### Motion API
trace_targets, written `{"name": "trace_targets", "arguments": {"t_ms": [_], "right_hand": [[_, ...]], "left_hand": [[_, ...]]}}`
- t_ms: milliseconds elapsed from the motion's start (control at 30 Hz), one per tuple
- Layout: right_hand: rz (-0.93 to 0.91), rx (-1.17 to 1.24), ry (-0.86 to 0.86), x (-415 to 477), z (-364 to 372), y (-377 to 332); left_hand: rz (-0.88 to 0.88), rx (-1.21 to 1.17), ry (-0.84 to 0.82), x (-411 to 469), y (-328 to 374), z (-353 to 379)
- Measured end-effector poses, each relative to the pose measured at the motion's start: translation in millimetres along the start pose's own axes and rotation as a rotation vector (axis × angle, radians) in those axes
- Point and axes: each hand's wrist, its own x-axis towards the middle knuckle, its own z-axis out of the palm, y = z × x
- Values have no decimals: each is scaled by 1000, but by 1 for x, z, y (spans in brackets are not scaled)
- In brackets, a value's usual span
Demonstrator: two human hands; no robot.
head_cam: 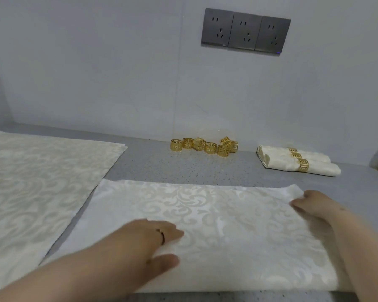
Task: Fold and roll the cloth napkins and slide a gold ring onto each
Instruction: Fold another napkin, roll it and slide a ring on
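9 o'clock: spare napkins (42,182) | 6 o'clock: our left hand (144,243) presses flat on the folded napkin (227,225) | 12: loose rings (205,147) | 2: ringed rolls (297,160) | 4: our right hand (314,205), fingers relaxed, rests on its edge

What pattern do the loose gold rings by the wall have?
The rings show a cut-out angular maze pattern; head view.

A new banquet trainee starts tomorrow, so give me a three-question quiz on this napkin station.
1. True or false: both the left hand and right hand touch the spread napkin.
2. The loose gold rings lie: A) by the wall, B) on the napkin stack, C) in a hand?
3. Fill in: the finished rolls each wear a gold ____.
Key: 1 true; 2 A; 3 ring.
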Motion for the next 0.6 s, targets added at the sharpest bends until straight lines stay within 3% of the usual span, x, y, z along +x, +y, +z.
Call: {"name": "trace_targets", "arguments": {"t_ms": [100, 167, 233, 333, 467, 500, 600], "right_hand": [[-13, -76, 37, -12, 1, 2], [40, -174, 61, -21, 6, 2], [80, -272, 82, -32, 9, 4], [84, -332, 125, -50, 9, 12], [89, -255, 96, -60, 4, 31], [75, -225, 97, -60, 3, 36], [20, -135, 129, -63, -2, 40]], "left_hand": [[22, -37, -25, -4, 22, 21], [165, 110, 143, -2, 24, 31], [208, 153, 110, -1, 17, 34], [138, -5, -164, -5, 11, 29], [91, -4, -151, -5, 12, 24], [65, -43, -53, -3, 17, 28], [49, 16, -22, 0, 36, 34]]}}
